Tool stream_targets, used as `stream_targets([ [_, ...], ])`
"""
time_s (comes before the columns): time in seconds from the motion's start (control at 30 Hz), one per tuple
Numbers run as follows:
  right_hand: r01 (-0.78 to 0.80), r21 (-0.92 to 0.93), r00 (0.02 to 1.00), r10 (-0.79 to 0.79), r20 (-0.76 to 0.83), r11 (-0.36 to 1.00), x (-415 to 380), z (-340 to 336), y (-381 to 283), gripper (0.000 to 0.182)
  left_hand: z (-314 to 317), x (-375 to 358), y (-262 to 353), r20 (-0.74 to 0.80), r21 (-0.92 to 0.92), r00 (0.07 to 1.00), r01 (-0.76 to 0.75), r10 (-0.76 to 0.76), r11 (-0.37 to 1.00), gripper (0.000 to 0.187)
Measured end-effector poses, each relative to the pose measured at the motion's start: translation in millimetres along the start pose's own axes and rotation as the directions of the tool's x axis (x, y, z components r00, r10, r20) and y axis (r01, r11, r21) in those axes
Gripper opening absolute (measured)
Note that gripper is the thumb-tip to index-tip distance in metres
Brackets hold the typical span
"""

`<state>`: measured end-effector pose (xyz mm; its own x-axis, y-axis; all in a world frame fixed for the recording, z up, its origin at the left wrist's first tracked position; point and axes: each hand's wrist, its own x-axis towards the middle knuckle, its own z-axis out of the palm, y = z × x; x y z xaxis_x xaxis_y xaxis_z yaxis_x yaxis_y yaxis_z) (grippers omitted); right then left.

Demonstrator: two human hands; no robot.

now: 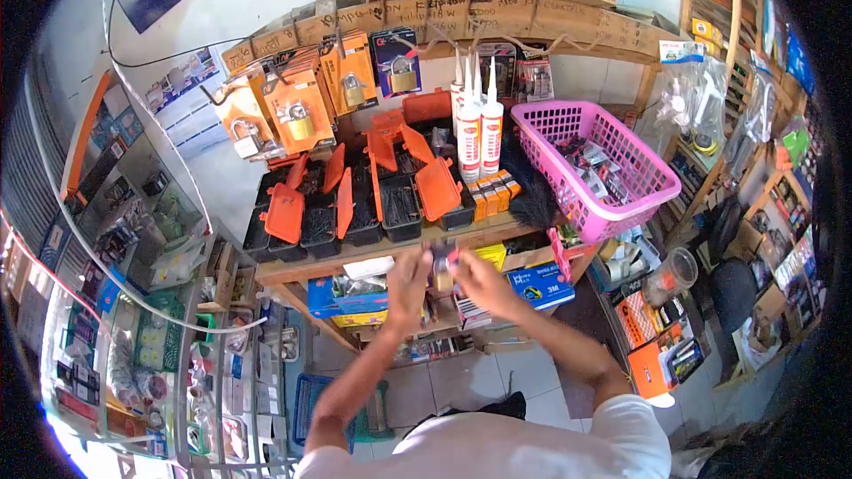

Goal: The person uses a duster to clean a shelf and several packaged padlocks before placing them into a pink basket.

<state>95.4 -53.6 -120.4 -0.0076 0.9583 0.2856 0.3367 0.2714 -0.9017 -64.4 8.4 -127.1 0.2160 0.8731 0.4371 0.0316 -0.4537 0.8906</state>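
Note:
Both my hands are together in front of the wooden shelf edge (390,248). My left hand (408,282) is closed, its fingers drawn in around one side of a small dark item with a brass-coloured part (442,277), which looks like a packaged padlock. My right hand (484,284) pinches the other side of it. Blur hides the item's details. Just behind my hands are black bins (401,213) with orange lids (438,188), holding dark small pieces. White sealant tubes (469,137) stand upright beside small orange boxes (491,195).
A pink basket (612,210) with small packets sits right on the shelf. Packaged padlocks (297,115) hang behind the bins. Below are a blue box (543,286) and a blue tray (342,306). Glass display shelves (182,355) stand left; an orange box (652,368) lies low right.

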Motion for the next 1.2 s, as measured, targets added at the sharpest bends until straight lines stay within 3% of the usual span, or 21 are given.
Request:
stream_targets([
  [0.03,0.236,0.104,0.971,-0.231,-0.057,0.966,13.6,-10.1,-21.8,0.032,-3.6,12.2,34.0,0.047,-0.061,0.997,-0.061,0.064,0.996,0.022],
  [0.07,0.255,0.256,0.967,-0.239,-0.091,0.932,23.3,-20.2,-37.8,0.032,-10.0,21.2,79.7,0.091,-0.122,0.987,-0.124,0.135,0.985,0.023],
  [0.1,0.259,0.272,0.966,-0.242,-0.096,0.927,22.3,-39.7,-91.6,0.027,-20.8,31.5,110.9,0.243,-0.084,0.965,-0.075,0.094,0.994,0.023],
  [0.13,0.202,0.304,0.978,-0.177,-0.106,0.931,26.0,-54.4,-120.2,0.024,-28.0,42.2,144.9,0.278,0.038,0.937,-0.231,0.211,0.972,0.024],
  [0.17,0.286,0.341,0.956,-0.244,-0.16,0.895,32.6,-65.2,-143.0,0.024,-32.7,60.1,153.6,0.328,0.131,0.876,-0.413,0.354,0.901,0.026],
  [0.2,0.322,0.269,0.938,-0.269,-0.217,0.908,37.9,-73.0,-170.5,0.028,-31.5,63.8,190.1,0.3,0.13,0.888,-0.399,0.348,0.908,0.027],
  [0.3,0.384,0.34,0.916,-0.307,-0.259,0.858,64.6,-87.3,-203.1,0.025,-24.4,88.2,221.3,0.204,0.094,0.885,-0.444,0.419,0.891,0.03],
  [0.63,0.363,0.557,0.932,-0.303,-0.2,0.747,101.8,-91.9,-208.6,0.022,-24.8,119.5,231.1,0.179,0.07,0.885,-0.448,0.43,0.891,0.032],
  [1.2,0.315,0.583,0.949,-0.269,-0.168,0.749,115.0,-82.9,-199.4,0.024,-30.5,125.1,223.0,0.195,0.031,0.898,-0.408,0.394,0.913,0.032],
])
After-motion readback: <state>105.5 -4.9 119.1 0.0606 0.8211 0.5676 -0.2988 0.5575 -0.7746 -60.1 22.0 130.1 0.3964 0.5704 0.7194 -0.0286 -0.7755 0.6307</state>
